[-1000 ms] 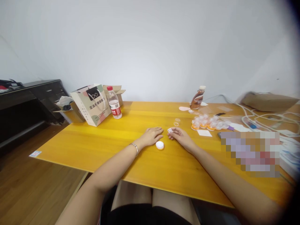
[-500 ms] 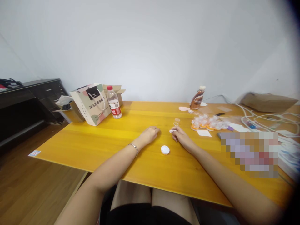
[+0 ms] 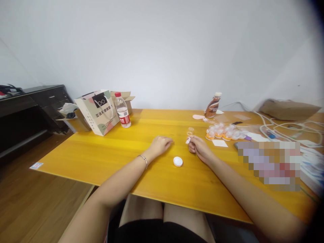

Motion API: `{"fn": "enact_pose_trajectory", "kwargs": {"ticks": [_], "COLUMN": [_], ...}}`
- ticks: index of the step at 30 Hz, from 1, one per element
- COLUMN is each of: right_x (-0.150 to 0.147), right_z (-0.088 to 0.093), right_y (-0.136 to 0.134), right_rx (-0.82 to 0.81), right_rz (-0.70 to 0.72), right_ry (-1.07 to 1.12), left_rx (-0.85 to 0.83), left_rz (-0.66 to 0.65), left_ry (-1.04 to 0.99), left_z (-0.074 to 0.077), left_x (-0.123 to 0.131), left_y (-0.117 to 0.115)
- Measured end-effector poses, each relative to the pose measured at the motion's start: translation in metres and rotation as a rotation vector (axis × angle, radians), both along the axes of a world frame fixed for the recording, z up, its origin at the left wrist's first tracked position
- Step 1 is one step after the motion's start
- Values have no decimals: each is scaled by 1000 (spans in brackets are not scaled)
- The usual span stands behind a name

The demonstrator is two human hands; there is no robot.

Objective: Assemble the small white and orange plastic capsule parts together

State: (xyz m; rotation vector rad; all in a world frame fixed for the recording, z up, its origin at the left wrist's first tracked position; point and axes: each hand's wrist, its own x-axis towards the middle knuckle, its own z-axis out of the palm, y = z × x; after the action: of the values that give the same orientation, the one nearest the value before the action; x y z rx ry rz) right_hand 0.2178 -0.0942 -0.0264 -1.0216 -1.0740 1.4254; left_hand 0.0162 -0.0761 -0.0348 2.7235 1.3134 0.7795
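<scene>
My left hand (image 3: pixel 161 145) rests on the yellow wooden table (image 3: pixel 106 158), its fingers loosely bent and apart, with nothing seen in them. Across from it, my right hand (image 3: pixel 199 147) pinches a small white piece (image 3: pixel 188 140) between thumb and fingers; its exact kind is too small to tell. Between my forearms lies a round white lid-like disc (image 3: pixel 178 161), flat on the tabletop. Just beyond my right fingers sit two small clear round pieces (image 3: pixel 190 129). A cluster of clear plastic cups with orange bases (image 3: pixel 222 131) stands to the right of that hand.
At the left are a paper bag (image 3: pixel 100 116), a red-capped water bottle (image 3: pixel 123 113) and cardboard boxes (image 3: pixel 77 119). A brown drink bottle (image 3: pixel 213 106) stands near the wall. White cables (image 3: pixel 270 123), a white card (image 3: pixel 220 143) and a blurred-out patch (image 3: pixel 273 165) occupy the right side.
My right hand has shifted slightly right, and the white piece in it has turned from nearly level to a steeper tilt. My left index finger reaches out a little more.
</scene>
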Motion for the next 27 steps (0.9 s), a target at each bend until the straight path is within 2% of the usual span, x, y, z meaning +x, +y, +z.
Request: {"fn": "enact_pose_trajectory", "kwargs": {"ticks": [4, 9, 16, 23, 27], "right_x": [6, 9, 7, 4, 0], "right_z": [3, 6, 4, -1, -4], "right_y": [1, 2, 1, 3, 1], "right_rx": [-80, -157, -179, -191, -133], "right_rz": [38, 30, 102, 96, 139], "right_ry": [177, 277, 253, 203, 145], "left_rx": [-74, -57, -71, -81, -116], "left_rz": [47, -45, -63, -61, -139], "left_ry": [-75, -139, -282, -345, -425], "left_z": [-2, -1, 2, 6, 5], "left_x": [0, 1, 3, 4, 6], "left_y": [0, 1, -3, -5, -7]}}
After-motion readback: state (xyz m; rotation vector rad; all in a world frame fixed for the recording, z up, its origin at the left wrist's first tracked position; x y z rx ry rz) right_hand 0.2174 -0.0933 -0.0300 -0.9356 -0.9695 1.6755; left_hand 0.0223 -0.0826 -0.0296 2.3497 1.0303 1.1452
